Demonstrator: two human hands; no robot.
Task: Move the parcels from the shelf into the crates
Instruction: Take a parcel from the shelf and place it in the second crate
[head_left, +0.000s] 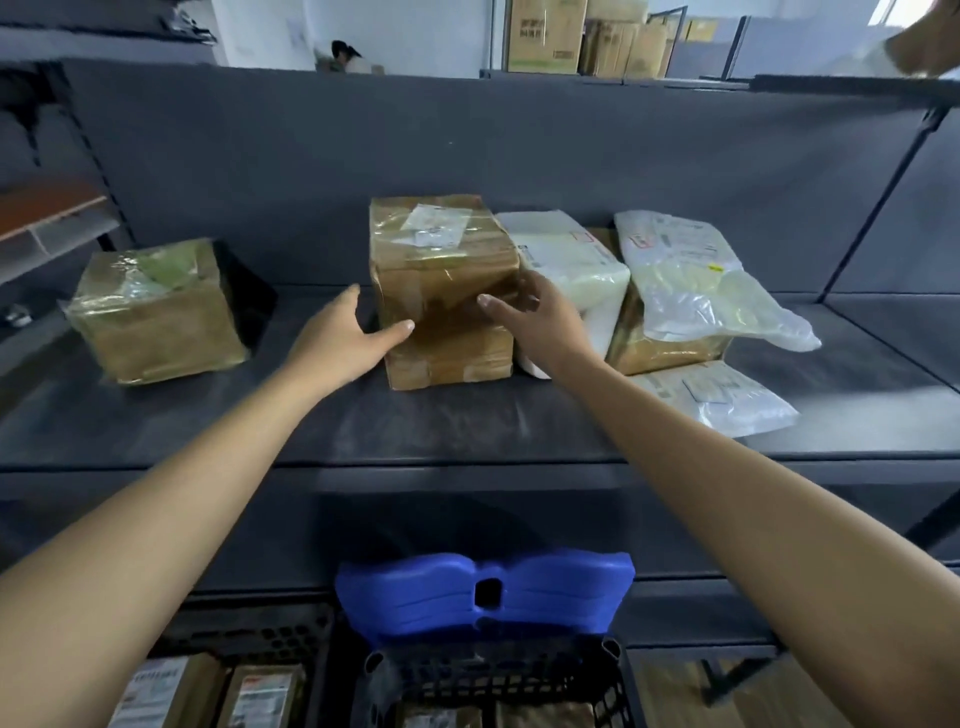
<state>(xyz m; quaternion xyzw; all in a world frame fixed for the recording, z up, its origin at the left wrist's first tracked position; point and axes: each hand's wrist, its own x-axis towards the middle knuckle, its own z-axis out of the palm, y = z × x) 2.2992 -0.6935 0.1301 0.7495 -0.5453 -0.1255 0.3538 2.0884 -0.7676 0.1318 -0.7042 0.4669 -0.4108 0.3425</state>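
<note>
At 9 o'clock on the grey shelf (467, 426): taped cardboard box (156, 317), alone, well apart from the rest. Left hand (343, 338) at centre, fingers spread wide, thumb touching the left front corner of the middle cardboard parcel (441, 280), no grip. Right hand (540, 317) just right of it, fingers splayed wide over the parcel's right front edge, nothing held. At 3 o'clock: white bag parcel (571, 265) touching the middle parcel, then a clear-wrapped bag (696, 280) lying on another brown box (654, 348), a flat white mailer (727, 395) in front. At 6 o'clock, below shelf: black crates (498, 680) holding parcels, blue plastic piece (483, 592) behind them.
</note>
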